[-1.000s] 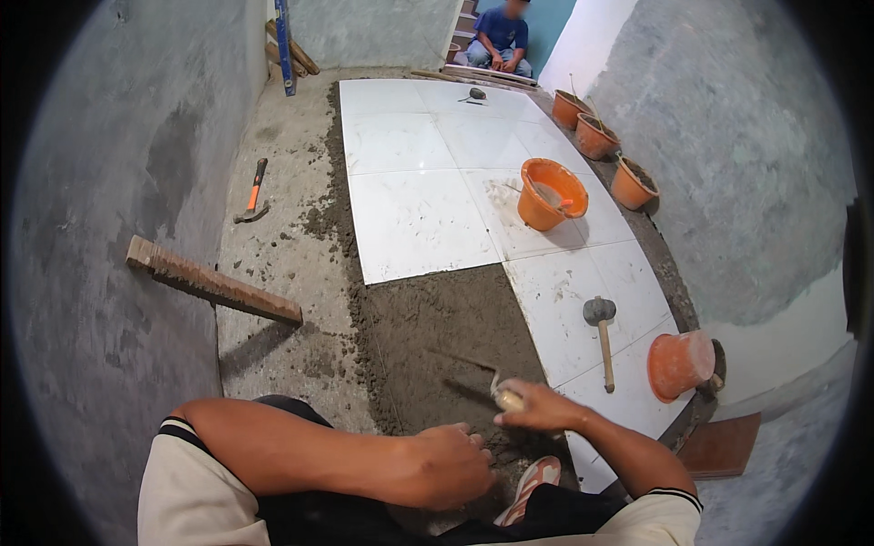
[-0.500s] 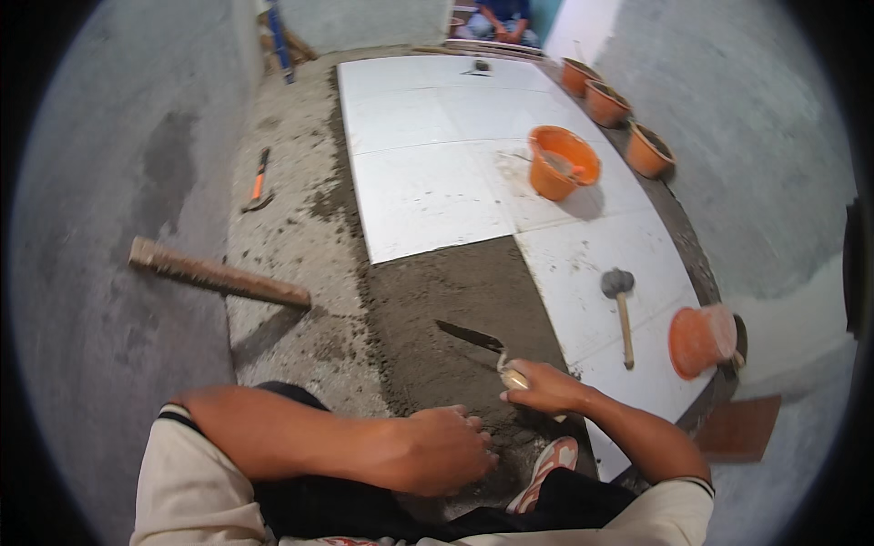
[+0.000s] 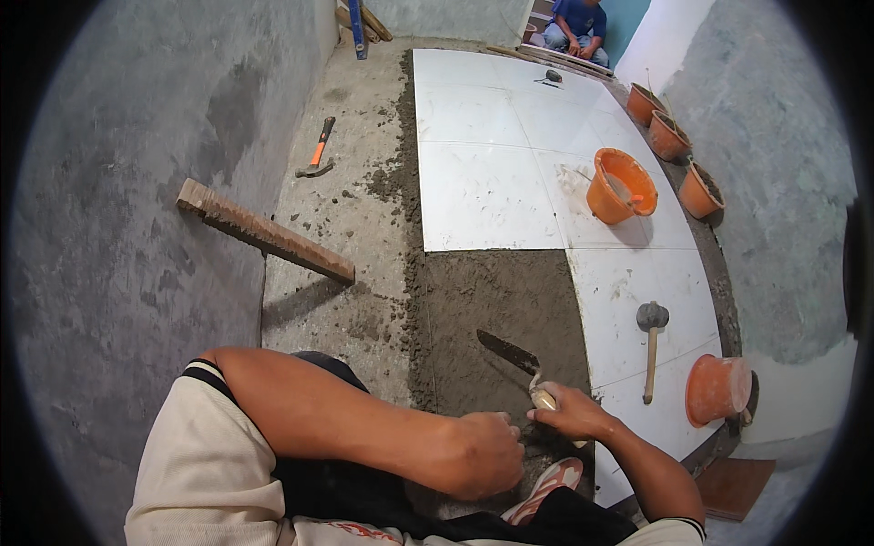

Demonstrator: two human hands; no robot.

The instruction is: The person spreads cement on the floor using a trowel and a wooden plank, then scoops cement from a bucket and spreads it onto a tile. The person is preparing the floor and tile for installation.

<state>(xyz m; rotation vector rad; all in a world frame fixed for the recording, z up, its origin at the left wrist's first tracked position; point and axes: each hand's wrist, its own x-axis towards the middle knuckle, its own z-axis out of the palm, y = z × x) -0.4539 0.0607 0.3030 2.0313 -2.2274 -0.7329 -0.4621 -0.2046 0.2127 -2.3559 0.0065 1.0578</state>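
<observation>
My right hand (image 3: pixel 574 415) is closed around the wooden handle of a trowel (image 3: pixel 510 353). The trowel's dark, pointed blade hangs low over a bed of wet grey mortar (image 3: pixel 492 291) and points to the far left. Close by on the left, my left hand (image 3: pixel 482 455) is curled with its back toward me, above the near end of the mortar. Its fingertips are mostly hidden, so whatever they may pinch does not show. White tiles (image 3: pixel 492 196) border the mortar on the far side and the right.
A rubber mallet (image 3: pixel 651 341) and orange buckets (image 3: pixel 719 389) stand or lie at right; another bucket (image 3: pixel 623 187) sits on the tiles. At left, a wooden beam (image 3: pixel 273 238) leans against the wall beyond a claw hammer (image 3: pixel 319 150). Another person (image 3: pixel 578 32) sits at the far doorway.
The whole scene has shifted rightward in the view. My left hand's fingers, apart before, have curled in. The trowel stays in my right hand above about the same patch of mortar.
</observation>
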